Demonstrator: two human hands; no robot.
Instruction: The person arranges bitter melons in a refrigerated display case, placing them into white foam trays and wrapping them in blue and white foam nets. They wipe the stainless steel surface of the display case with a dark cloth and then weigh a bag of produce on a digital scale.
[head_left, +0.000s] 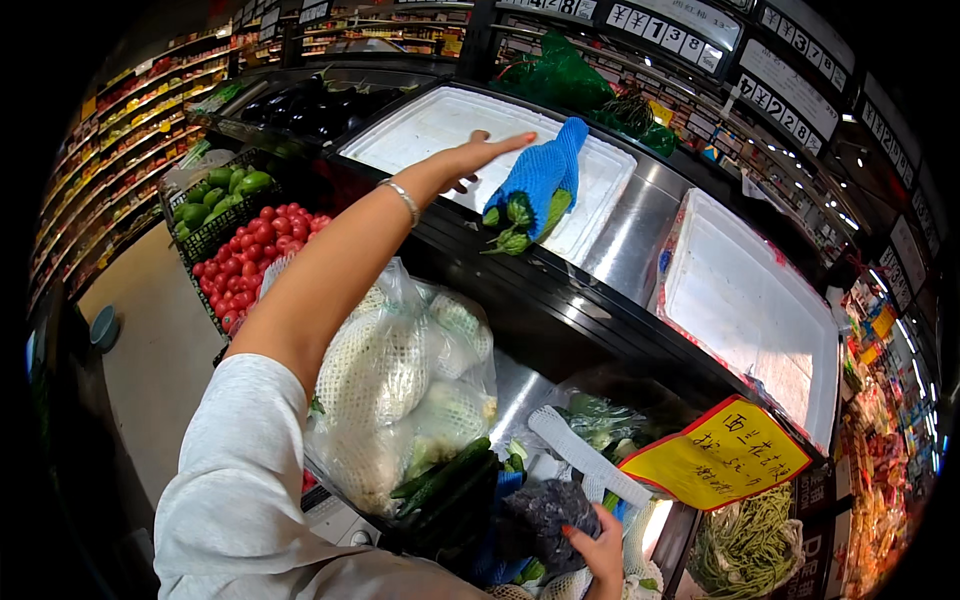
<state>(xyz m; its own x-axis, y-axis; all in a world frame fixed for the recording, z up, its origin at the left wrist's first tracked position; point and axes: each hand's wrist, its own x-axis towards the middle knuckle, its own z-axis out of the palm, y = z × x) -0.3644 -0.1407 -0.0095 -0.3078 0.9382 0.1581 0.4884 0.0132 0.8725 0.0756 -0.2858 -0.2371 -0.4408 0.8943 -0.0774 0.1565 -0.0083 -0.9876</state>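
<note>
My left hand (480, 157) is stretched over a white foam tray (427, 124), fingers apart, nothing in it. Just right of it, green vegetables in a blue foam net sleeve (541, 176) lie across the tray's near edge. Lower down, my right hand (600, 544) grips a dark purple leafy vegetable (551, 517). Around that hand lie dark green cucumbers (450, 487), white foam net sleeves (589, 457) and more blue netting. A clear plastic bag of pale vegetables in foam nets (397, 375) sits under my left forearm.
Red tomatoes (255, 255), a black crate of green produce (225, 191) and eggplants (307, 105) are at the left. A second white tray (735, 292) stands at the right, above a yellow handwritten sign (720, 454) and long green beans (750, 540). A dark shelf edge (555, 292) separates the two levels.
</note>
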